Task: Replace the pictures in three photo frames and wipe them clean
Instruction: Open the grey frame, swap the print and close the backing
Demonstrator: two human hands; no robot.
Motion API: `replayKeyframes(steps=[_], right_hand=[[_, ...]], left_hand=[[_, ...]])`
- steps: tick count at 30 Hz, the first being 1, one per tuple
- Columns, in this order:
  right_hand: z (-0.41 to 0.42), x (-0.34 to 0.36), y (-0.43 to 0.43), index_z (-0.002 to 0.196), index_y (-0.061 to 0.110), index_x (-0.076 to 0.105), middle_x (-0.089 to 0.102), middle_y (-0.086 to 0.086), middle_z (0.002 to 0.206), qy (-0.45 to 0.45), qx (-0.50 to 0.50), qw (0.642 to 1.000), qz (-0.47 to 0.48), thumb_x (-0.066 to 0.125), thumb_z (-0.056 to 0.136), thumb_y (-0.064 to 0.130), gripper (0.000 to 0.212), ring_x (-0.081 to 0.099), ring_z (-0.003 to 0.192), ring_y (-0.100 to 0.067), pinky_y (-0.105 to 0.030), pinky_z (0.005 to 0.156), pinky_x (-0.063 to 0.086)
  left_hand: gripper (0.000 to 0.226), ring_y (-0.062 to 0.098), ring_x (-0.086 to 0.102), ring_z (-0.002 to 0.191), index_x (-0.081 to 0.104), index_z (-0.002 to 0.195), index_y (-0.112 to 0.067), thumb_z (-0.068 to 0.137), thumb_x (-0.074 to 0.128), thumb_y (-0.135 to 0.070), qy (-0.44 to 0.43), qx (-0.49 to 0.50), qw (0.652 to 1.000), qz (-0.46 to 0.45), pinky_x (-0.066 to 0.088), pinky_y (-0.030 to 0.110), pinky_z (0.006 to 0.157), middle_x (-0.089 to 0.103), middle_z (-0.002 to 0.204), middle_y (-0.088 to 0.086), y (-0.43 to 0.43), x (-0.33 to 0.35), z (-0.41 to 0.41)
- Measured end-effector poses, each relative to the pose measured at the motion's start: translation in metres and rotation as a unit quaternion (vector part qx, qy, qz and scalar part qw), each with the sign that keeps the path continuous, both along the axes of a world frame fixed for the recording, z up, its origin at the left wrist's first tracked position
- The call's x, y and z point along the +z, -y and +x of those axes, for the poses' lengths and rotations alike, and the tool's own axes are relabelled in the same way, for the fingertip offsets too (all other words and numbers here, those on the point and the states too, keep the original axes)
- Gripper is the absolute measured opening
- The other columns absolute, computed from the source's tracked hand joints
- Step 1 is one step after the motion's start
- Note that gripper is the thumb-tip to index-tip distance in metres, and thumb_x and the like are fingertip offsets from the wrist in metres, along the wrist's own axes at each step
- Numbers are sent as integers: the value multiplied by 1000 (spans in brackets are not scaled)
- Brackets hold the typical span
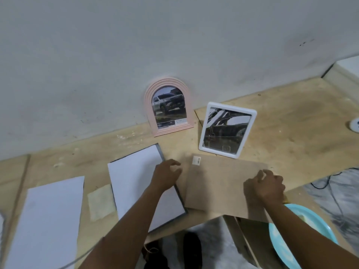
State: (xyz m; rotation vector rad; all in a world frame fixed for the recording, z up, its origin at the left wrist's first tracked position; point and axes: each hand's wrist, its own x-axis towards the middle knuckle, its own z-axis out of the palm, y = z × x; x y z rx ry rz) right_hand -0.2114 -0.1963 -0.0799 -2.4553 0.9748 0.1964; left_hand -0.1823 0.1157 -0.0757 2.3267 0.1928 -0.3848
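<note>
Head view: both hands work at a flat grey frame (136,183) and a brown backing board (217,189) on the wooden table (281,117).
The left hand (167,176) hovers at the grey frame's right edge, loosely curled and holding nothing. The right hand (266,186) grips the board's far right corner. A pink arched frame (168,106) leans on the wall, with a white frame (227,130) standing near it.

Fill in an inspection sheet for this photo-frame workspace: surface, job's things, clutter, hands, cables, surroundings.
Surface: plywood table, scuffed.
Job's things: pink arched frame leans at back; white frame stands; grey frame lies flat holding white sheet; backing board beside it.
Clutter: loose sheet, yellowish cloth, teal basin.
Hands: left hand hovers, loosely curled; right hand grips backing board.
Cables: black cable on floor, right.
Surroundings: grey wall; cardboard box under table.
</note>
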Motion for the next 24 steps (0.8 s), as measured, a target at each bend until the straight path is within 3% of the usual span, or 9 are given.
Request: replayKeyframes(steps=[4,7,9,11,14,18,24], right_hand=[[9,-1,-54,122,19,63,59,-14,123,106,184,975,-66,52,99,30,28,55,111,-37,-53,96,43],[23,5,-108,118,23,67,63,-4,116,93,328,939,42,56,94,23,26,60,105,-26,-42,90,50],[34,6,-152,117,27,68,67,0,115,42,386,917,96,57,94,25,25,63,104,-21,-36,89,52],[44,4,-182,122,26,67,69,-2,118,-5,407,906,113,58,93,27,30,64,109,-23,-35,93,52],[55,-3,-222,138,11,55,63,-13,132,-72,422,894,132,59,96,29,46,58,122,-32,-33,98,46],[60,-15,-257,132,5,48,59,-18,129,-112,384,907,133,56,98,32,45,58,116,-36,-30,82,42],[61,-18,-282,132,4,47,59,-18,127,-102,361,917,134,60,96,26,44,56,117,-36,-27,79,36]], left_hand=[[26,28,61,117,71,115,-19,90,71,-27,18,155,985,79,43,31,95,66,124,8,-75,-3,-18],[41,40,58,115,62,123,-10,83,72,-19,-9,258,959,117,45,40,95,60,121,20,-122,-8,-36],[48,42,56,116,53,128,-3,85,69,-17,-46,319,941,100,44,38,90,56,123,21,-145,-10,-50],[47,39,56,117,51,127,0,89,67,-21,-80,324,939,88,39,33,82,59,122,18,-152,-14,-55],[40,35,61,111,61,117,-1,90,64,-30,-112,296,945,86,37,30,77,65,111,11,-162,-23,-54],[30,24,62,88,65,104,-6,89,62,-31,-121,298,944,71,37,29,63,64,95,3,-173,-35,-52],[34,31,62,108,64,118,-10,90,61,-29,-115,280,948,101,40,30,78,66,116,7,-203,-32,-39]])
